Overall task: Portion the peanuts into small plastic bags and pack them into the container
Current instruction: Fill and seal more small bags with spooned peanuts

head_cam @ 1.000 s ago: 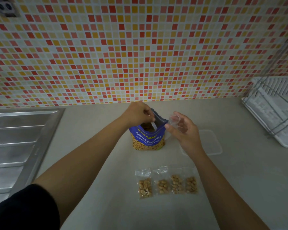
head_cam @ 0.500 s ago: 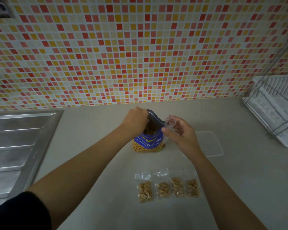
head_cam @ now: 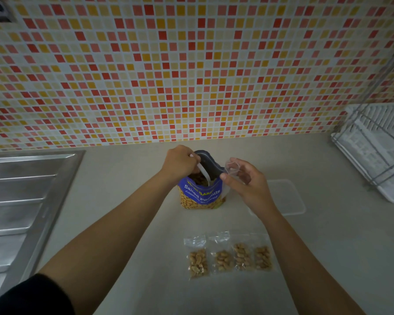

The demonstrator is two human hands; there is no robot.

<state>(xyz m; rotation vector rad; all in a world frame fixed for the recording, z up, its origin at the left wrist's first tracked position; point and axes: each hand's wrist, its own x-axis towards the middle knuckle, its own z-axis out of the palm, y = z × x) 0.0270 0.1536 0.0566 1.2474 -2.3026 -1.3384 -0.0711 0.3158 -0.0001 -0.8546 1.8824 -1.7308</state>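
A blue peanut bag [head_cam: 200,196] stands open on the counter. My left hand [head_cam: 180,161] grips a white spoon [head_cam: 204,173] whose bowl dips into the bag's mouth. My right hand [head_cam: 246,180] pinches a small clear plastic bag [head_cam: 231,168] just right of the peanut bag's opening. Several filled small bags of peanuts [head_cam: 229,258] lie in a row on the counter nearer to me. A clear plastic container [head_cam: 287,196] sits on the counter to the right, partly behind my right wrist.
A steel sink drainboard [head_cam: 25,201] borders the counter on the left. A white dish rack with wire frame [head_cam: 373,151] stands at the right. The mosaic-tiled wall [head_cam: 191,76] closes off the back.
My left hand has dipped the spoon deeper into the peanut bag. My right hand with the small bag stays beside the opening. The view shifted slightly.
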